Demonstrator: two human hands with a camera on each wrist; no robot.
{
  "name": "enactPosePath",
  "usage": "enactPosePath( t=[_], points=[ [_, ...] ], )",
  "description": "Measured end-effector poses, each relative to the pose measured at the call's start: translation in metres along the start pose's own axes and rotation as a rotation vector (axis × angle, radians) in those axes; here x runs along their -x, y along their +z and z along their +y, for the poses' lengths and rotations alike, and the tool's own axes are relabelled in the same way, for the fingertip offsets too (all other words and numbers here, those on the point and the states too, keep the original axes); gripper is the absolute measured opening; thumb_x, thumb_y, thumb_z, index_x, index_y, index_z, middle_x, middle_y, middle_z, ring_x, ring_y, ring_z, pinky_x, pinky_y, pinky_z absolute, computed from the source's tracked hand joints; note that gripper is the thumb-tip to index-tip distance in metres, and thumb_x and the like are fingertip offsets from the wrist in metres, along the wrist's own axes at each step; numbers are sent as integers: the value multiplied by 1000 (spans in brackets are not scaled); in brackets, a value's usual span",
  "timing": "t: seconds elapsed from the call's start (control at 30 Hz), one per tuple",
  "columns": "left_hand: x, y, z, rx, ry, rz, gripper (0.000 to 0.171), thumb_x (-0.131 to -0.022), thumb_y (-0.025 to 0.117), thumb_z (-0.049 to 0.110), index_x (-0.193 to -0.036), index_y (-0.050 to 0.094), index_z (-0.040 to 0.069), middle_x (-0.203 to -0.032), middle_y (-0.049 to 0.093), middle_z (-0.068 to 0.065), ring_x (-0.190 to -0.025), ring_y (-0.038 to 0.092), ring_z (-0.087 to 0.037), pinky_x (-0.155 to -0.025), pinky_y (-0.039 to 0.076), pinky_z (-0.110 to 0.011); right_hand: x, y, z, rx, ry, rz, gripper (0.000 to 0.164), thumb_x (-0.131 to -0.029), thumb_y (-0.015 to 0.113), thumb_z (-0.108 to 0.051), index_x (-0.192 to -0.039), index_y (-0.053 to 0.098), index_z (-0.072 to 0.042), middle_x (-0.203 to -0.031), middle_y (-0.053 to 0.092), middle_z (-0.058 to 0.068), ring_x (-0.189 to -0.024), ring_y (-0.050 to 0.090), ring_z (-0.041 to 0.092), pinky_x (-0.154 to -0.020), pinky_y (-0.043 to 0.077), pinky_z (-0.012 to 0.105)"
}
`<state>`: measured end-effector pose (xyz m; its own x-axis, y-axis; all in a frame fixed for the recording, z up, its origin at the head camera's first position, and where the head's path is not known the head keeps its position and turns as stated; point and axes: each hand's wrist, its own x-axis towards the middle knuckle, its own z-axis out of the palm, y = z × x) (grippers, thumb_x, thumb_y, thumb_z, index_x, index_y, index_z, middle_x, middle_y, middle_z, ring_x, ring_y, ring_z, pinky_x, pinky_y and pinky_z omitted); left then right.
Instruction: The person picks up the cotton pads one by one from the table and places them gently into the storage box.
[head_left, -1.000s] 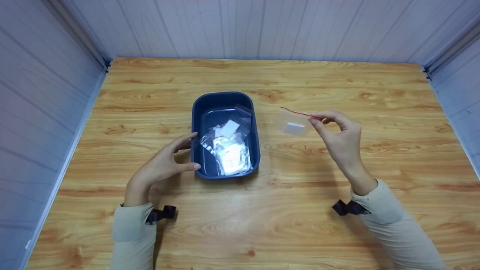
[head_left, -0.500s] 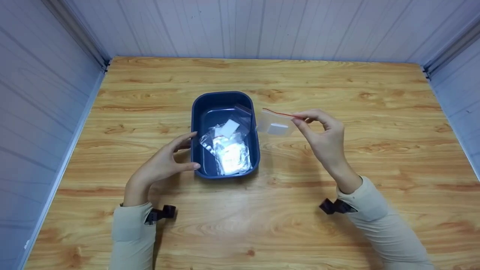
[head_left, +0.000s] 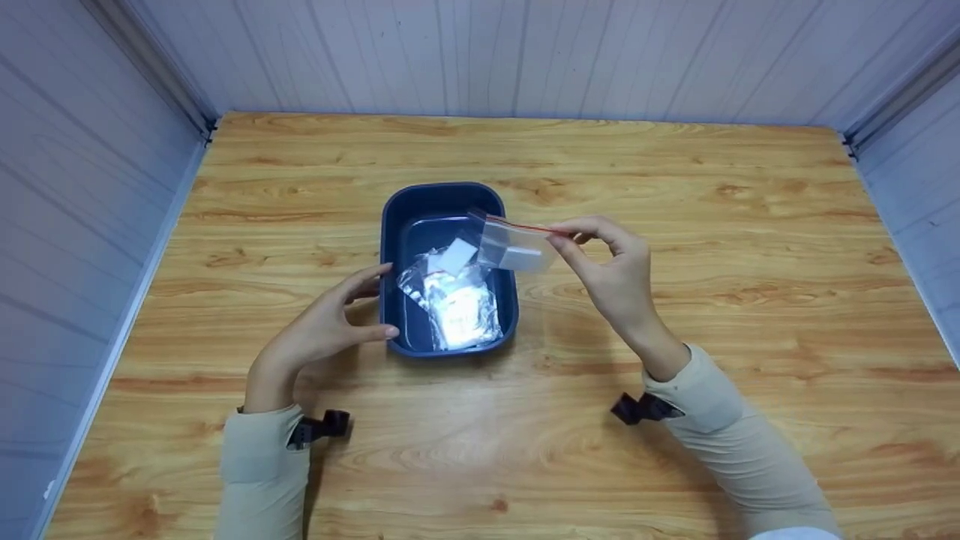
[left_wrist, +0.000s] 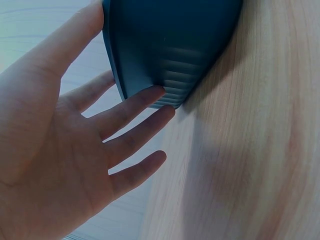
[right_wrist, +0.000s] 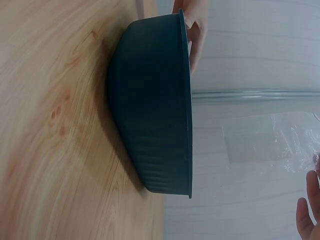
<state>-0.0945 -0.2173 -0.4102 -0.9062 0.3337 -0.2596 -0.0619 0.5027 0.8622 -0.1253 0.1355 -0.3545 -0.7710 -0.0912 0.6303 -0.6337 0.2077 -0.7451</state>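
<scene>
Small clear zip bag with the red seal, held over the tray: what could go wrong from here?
1. The right hand pinches the small clear zip bag by one corner above the dark blue plastic tray's right rim; released here, it might land outside.
2. The left hand only touches the tray, so a bump could shift it.

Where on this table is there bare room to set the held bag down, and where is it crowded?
Bare wood lies behind the blue tub up to the back wall, right of the right hand, and along the near edge between both sleeves. Crowded: inside the tub, where bags lie, with the left hand at its wall and the small zip bag above its rim.
</scene>
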Motion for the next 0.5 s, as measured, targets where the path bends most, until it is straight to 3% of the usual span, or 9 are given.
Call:
enactPosePath(
  t=[0.5],
  points=[
    [0,-1,1,7,26,-6,89,-83,81,34,-156,31,27,-154,37,-13,-143,29,-36,-116,16,-63,-4,25,6,-62,36,-32,7,-86,75,1,-93,75,1,-88,74,6,-80,64,15,-75,51,28]
  ],
)
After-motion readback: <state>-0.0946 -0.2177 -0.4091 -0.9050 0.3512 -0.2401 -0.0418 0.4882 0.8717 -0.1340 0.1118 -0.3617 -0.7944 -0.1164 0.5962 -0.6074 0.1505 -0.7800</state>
